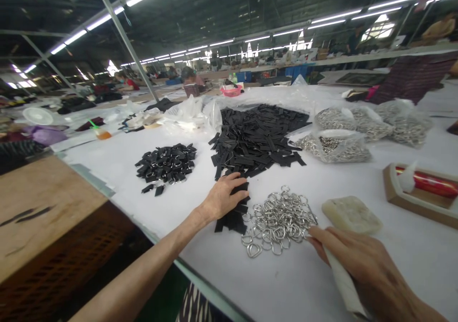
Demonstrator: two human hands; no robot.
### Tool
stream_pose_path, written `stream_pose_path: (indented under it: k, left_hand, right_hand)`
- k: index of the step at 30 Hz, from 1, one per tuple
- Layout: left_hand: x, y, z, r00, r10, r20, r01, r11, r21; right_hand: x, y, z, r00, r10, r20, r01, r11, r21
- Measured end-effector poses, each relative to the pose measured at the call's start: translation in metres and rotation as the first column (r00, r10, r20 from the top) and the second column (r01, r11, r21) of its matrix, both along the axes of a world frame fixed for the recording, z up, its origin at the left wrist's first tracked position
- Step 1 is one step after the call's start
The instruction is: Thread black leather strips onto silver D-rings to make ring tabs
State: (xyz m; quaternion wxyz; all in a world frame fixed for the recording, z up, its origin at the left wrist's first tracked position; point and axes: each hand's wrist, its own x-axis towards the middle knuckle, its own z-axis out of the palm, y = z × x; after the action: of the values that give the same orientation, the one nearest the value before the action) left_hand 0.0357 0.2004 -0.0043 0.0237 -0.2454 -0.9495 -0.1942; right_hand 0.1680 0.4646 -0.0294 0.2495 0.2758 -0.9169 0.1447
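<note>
My left hand (227, 195) lies with fingers stretched over a small stack of black fabric strips (232, 219), in front of a large heap of black strips (257, 133). In my right hand (361, 260) is a tool with a long white handle (343, 281); what kind it is I cannot make out. Its front end points toward a pile of metal D-rings (281, 219), which lies between my hands. Just behind the right hand rests a pale, yellowish block (351, 214). To the left is a pile of black tabs with metal rings (166, 164).
Clear plastic bags of metal rings (339, 145) stand at the back right. A cardboard tray (393, 193) holds a red roll (434, 183). Crumpled plastic (193, 114) lies behind the heap. A wooden-topped crate (53, 217) adjoins the table's left edge. People work farther back.
</note>
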Motion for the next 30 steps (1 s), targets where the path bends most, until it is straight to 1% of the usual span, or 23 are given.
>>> stream_pose_path:
  k: [3, 5, 7, 9, 11, 13, 15, 16, 19, 21, 23, 25, 27, 30]
  left_hand:
    - [0.015, -0.014, 0.007, 0.999, 0.030, -0.025, -0.028, 0.995, 0.093]
    - [0.025, -0.021, 0.004, 0.998, 0.013, -0.059, -0.006, 0.994, 0.107]
    - [0.035, -0.025, -0.005, 0.997, -0.060, -0.054, 0.062, 0.997, 0.043]
    - [0.044, -0.026, -0.017, 0.993, -0.119, -0.016, 0.118, 0.992, -0.047]
    - [0.050, -0.025, -0.027, 0.994, -0.111, -0.013, 0.110, 0.991, -0.075]
    - [0.050, -0.023, -0.028, 0.996, -0.067, -0.051, 0.064, 0.997, -0.043]
    - [0.040, -0.023, -0.022, 0.994, -0.003, -0.112, 0.001, 1.000, -0.017]
    - [0.031, -0.022, -0.017, 0.989, 0.032, -0.142, -0.035, 0.999, -0.018]
    - [-0.009, -0.022, -0.003, 0.975, 0.118, -0.187, -0.132, 0.989, -0.065]
    - [-0.040, -0.020, 0.002, 0.972, 0.159, -0.174, -0.178, 0.979, -0.103]
    - [-0.068, -0.017, 0.001, 0.973, 0.183, -0.144, -0.204, 0.967, -0.151]
    - [-0.086, -0.013, -0.002, 0.975, 0.194, -0.109, -0.212, 0.958, -0.193]
    - [-0.096, -0.009, -0.006, 0.976, 0.204, -0.080, -0.217, 0.952, -0.218]
    - [-0.099, -0.004, -0.010, 0.972, 0.227, -0.058, -0.234, 0.949, -0.213]
  right_hand:
    - [0.001, 0.001, -0.001, 1.000, -0.004, 0.009, 0.004, 1.000, 0.025]
    - [0.001, 0.000, -0.002, 1.000, 0.000, 0.011, 0.000, 0.999, 0.044]
    - [0.000, 0.000, -0.002, 1.000, 0.005, -0.001, -0.005, 0.999, 0.048]
    - [-0.001, 0.000, -0.002, 1.000, 0.013, -0.021, -0.012, 0.999, 0.052]
    - [-0.003, 0.000, -0.002, 0.999, 0.023, -0.049, -0.021, 0.998, 0.056]
    - [-0.005, 0.000, -0.002, 0.997, 0.034, -0.070, -0.030, 0.997, 0.065]
    - [-0.006, -0.001, -0.001, 0.995, 0.039, -0.089, -0.033, 0.997, 0.071]
    - [-0.006, -0.002, 0.001, 0.995, 0.041, -0.095, -0.034, 0.997, 0.075]
    - [-0.005, -0.005, 0.005, 0.996, 0.041, -0.082, -0.034, 0.995, 0.095]
    - [-0.004, -0.005, 0.006, 0.996, 0.048, -0.076, -0.039, 0.993, 0.113]
    - [-0.004, -0.002, 0.004, 0.996, 0.051, -0.075, -0.041, 0.992, 0.121]
    - [-0.004, 0.002, 0.002, 0.996, 0.054, -0.077, -0.045, 0.992, 0.121]
    - [-0.004, 0.005, 0.001, 0.993, 0.061, -0.098, -0.050, 0.992, 0.114]
    - [-0.004, 0.006, 0.002, 0.988, 0.054, -0.144, -0.037, 0.993, 0.114]
